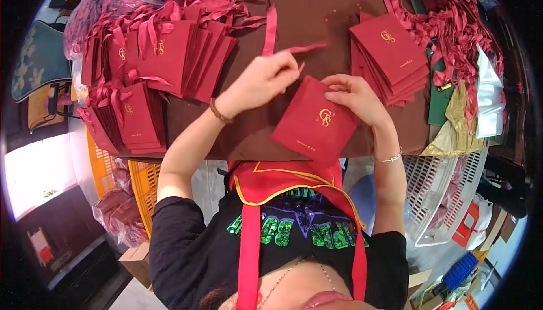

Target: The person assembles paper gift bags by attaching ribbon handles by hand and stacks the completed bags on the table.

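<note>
My right hand (pixel 362 99) grips the upper right edge of a red paper gift bag (pixel 308 112) with a gold emblem, tilted near the table's front edge. My left hand (pixel 264 79) is pinched beside the bag's top corner. From its fingers a red ribbon (pixel 308 48) trails away to the right; a wider strip of ribbon (pixel 271 31) runs up behind the hand. How the ribbon joins the bag is hidden by my fingers. To the right lies a fanned stack of similar red bags (pixel 390 50), apart from my right hand.
Ribbon-handled bags (pixel 169 55) stand in rows on the left of the brown table (pixel 305 4), with a smaller bundle (pixel 138 117) in front. Loose ribbons (pixel 458 38) heap at the far right. Below the table are an orange crate (pixel 144 183) and a white basket (pixel 432 197).
</note>
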A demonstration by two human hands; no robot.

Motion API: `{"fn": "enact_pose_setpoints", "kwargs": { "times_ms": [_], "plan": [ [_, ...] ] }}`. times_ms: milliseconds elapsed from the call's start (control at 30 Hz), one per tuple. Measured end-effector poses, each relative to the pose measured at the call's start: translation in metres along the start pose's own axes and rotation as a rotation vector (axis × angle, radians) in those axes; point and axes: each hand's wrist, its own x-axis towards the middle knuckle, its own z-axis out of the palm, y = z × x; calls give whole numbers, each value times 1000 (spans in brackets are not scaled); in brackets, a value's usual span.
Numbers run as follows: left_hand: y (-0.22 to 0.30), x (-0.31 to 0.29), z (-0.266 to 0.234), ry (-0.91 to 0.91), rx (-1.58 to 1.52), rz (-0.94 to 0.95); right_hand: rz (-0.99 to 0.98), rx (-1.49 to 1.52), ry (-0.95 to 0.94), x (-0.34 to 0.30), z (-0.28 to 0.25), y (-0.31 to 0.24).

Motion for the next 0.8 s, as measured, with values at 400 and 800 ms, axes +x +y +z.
{"fn": "enact_pose_setpoints", "kwargs": {
  "times_ms": [400, 800],
  "plan": [
    [-29, -24, 32, 183, 133, 99, -14, -43, 59, 6, 17, -15],
    [68, -12, -94, 557, -545, 514, -154, -427, 150, 25, 18, 4]
  ]
}}
